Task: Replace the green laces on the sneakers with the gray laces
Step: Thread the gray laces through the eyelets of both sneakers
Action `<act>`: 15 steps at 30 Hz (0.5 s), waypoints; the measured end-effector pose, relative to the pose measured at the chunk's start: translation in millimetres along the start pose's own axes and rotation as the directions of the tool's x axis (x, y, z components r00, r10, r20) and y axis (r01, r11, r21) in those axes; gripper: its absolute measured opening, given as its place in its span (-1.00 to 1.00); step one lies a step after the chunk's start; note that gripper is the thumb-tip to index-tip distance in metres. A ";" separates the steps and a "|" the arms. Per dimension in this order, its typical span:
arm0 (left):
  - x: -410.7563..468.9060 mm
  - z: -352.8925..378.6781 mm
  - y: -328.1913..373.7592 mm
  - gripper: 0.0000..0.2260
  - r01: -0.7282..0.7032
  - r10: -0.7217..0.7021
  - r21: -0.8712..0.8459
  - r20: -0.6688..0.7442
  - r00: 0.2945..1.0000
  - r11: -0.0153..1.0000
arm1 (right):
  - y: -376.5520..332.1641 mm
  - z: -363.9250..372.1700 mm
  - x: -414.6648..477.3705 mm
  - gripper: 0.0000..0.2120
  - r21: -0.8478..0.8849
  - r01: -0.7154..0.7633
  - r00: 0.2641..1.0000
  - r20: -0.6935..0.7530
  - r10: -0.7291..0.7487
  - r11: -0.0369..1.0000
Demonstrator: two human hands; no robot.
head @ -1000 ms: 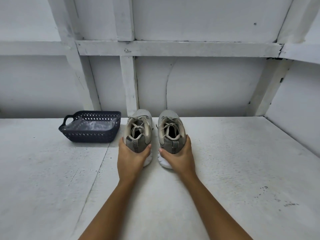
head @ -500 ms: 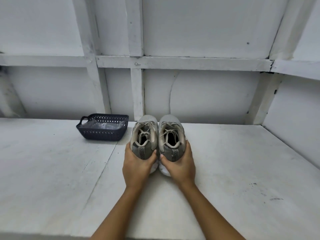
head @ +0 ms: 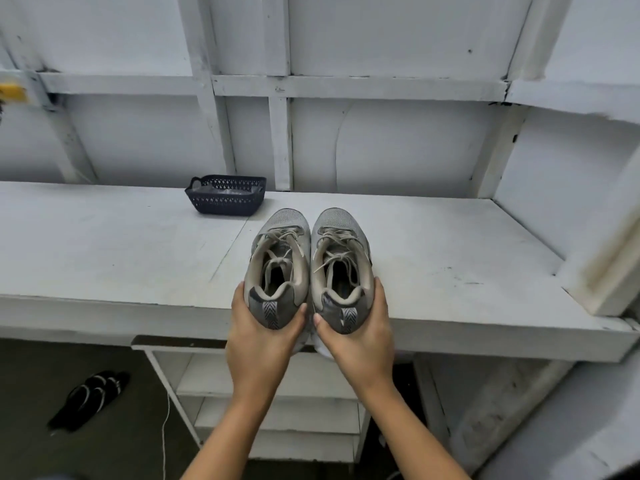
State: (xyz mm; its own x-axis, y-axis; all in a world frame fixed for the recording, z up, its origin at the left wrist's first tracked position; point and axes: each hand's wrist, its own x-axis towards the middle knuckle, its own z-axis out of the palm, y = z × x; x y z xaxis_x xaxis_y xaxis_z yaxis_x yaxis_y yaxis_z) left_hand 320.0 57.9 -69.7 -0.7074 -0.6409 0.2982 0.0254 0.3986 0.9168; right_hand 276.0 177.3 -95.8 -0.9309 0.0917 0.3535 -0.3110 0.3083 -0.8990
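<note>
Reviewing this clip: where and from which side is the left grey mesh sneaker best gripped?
By its heel, from the near side. The left grey mesh sneaker lies toe away, its rounded heel toward the person at the white table front edge, and the right grey sneaker sits close against its inner side, leaving the flanks less free. The left hand cups that heel.

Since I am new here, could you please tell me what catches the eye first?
Two gray sneakers sit side by side at the front edge of the white bench, the left hand and right hand each cupping a heel. A dark basket stands behind them, to the left.
</note>
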 end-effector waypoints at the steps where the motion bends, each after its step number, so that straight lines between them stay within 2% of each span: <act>1: -10.8 -9.5 -0.1 -0.28 0.001 -0.001 -0.004 0.002 1.000 1.000 | -5.0 -4.5 -14.4 -0.01 0.002 -0.005 1.000 0.009 0.004 1.000; 10: -95.4 -92.4 -27.7 -0.14 0.070 -0.068 -0.022 0.049 0.996 0.997 | -26.0 -13.4 -143.4 0.04 -0.034 -0.084 0.996 -0.002 0.084 0.996; 15: -145.9 -138.7 -63.1 -0.13 0.134 -0.133 -0.030 0.023 0.991 0.991 | -24.2 -7.2 -221.6 0.02 0.020 -0.106 0.994 0.017 0.106 0.994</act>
State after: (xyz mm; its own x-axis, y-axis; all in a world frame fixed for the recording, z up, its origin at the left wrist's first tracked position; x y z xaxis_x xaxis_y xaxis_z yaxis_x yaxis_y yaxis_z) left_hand 519.6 35.3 -134.2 -0.7205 -0.6731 0.1670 -0.0484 0.2890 0.9561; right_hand 491.3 156.4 -150.5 -0.9618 0.1076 0.2517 -0.2141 0.2774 -0.9366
